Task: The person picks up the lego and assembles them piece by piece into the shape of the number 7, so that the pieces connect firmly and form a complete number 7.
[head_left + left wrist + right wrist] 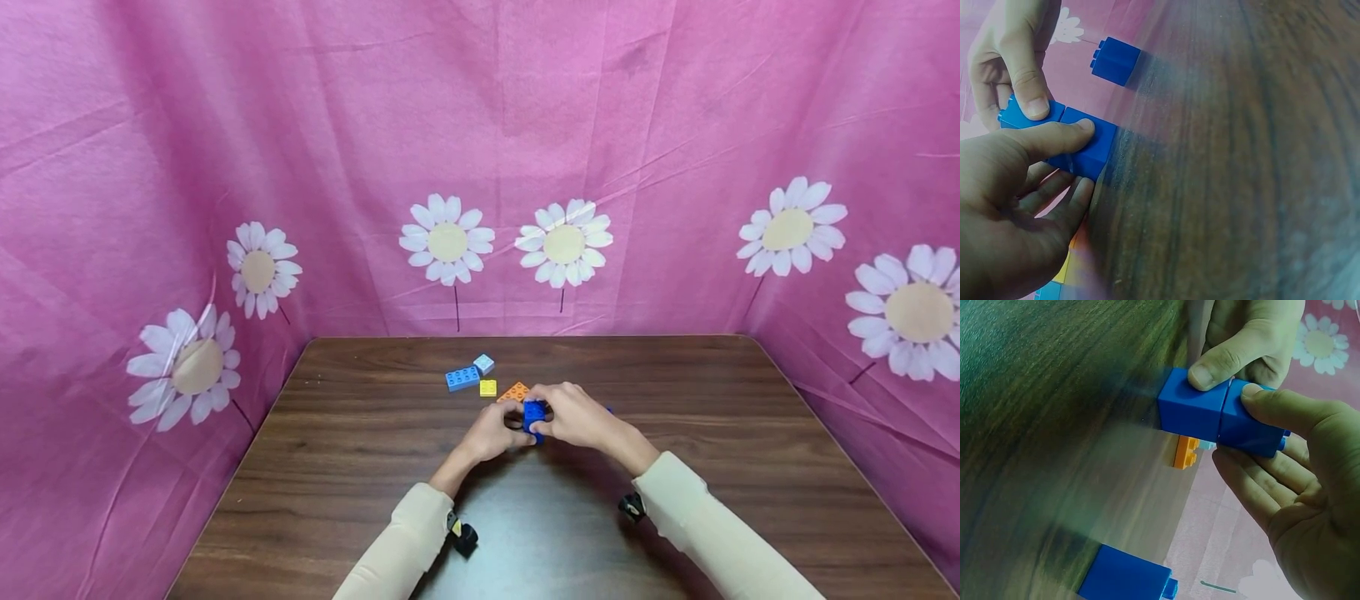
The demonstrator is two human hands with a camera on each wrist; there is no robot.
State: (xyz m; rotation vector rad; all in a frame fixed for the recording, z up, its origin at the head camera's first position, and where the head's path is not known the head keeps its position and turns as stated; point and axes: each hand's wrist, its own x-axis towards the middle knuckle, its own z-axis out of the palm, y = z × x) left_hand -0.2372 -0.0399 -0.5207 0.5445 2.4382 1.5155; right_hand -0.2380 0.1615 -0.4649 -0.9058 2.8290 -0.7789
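Two dark blue toy building bricks stand one on top of the other on the table, a thin seam showing between them. My left hand [493, 432] pinches the lower blue brick [1188, 412], thumb on its near face. From the other side, my right hand [576, 414] grips the upper blue brick [1252, 432] between thumb and fingers. Studs show on top of the upper one. A third blue brick [1116, 60] stands apart on the table, to the right of the hands, mostly hidden behind my right hand in the head view.
Just beyond my hands lies an orange brick [514, 392]. Farther back and left are a small yellow brick [488, 388], a medium-blue long brick [462, 378] and a pale blue brick [483, 363]. Pink flowered cloth [495, 100] surrounds the wooden table [360, 433].
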